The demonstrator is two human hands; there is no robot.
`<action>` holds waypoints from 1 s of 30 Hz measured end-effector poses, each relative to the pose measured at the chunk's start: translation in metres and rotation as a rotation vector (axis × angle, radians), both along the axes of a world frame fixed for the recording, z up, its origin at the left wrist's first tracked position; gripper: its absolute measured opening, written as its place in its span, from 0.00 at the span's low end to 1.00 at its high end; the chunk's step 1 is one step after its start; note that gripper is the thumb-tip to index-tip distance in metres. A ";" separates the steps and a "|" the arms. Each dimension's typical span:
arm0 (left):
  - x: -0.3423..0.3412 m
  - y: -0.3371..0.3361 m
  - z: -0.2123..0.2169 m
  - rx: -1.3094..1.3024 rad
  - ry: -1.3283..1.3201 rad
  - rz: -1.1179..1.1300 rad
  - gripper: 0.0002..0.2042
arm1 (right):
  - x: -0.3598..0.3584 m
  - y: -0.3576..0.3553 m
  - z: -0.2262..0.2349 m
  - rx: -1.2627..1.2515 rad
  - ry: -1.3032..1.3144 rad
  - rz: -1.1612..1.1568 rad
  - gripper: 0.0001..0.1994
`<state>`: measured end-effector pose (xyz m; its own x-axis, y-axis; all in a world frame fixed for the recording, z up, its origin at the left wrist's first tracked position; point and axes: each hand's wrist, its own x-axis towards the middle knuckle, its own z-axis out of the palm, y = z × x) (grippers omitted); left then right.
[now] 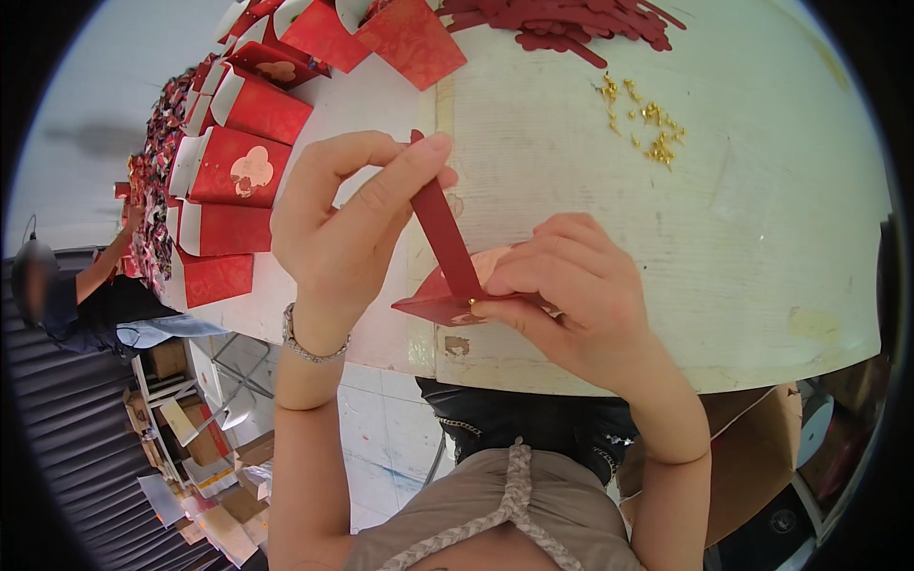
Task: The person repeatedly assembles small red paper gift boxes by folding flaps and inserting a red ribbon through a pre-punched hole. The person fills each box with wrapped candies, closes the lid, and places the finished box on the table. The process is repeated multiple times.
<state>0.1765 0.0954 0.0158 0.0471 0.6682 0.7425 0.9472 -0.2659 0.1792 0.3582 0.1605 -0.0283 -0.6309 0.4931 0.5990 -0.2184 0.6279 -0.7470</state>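
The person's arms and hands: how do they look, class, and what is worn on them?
The left arm wears a silvery, textured bracelet; the right arm shows none. No sleeve covers either forearm. The left hand and right hand wear no gloves, leaving each grip bare.

The right hand (581, 285) hides part of the folded red piece (433, 297); the left hand (343, 219) partly covers the dark red strip's (446, 233) upper end. The view's upper edge crops the dark red pile (581, 24). A co-worker's head (36, 285) is blurred; individual gold pieces (659, 150) are too tiny to make out.
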 end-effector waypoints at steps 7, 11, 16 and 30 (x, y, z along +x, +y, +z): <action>0.008 -0.002 -0.005 -0.166 -0.550 -0.159 0.10 | 0.000 -0.001 -0.003 0.026 0.015 -0.021 0.10; 0.022 -0.015 -0.001 -0.383 -0.995 -0.177 0.10 | -0.002 -0.005 -0.009 0.043 0.066 -0.089 0.10; 0.022 -0.018 0.004 -0.562 -1.088 -0.165 0.09 | -0.004 -0.007 -0.010 0.050 0.083 -0.104 0.11; 0.015 -0.020 -0.004 -0.538 -1.128 -0.159 0.07 | -0.005 -0.005 -0.011 0.066 0.075 -0.110 0.12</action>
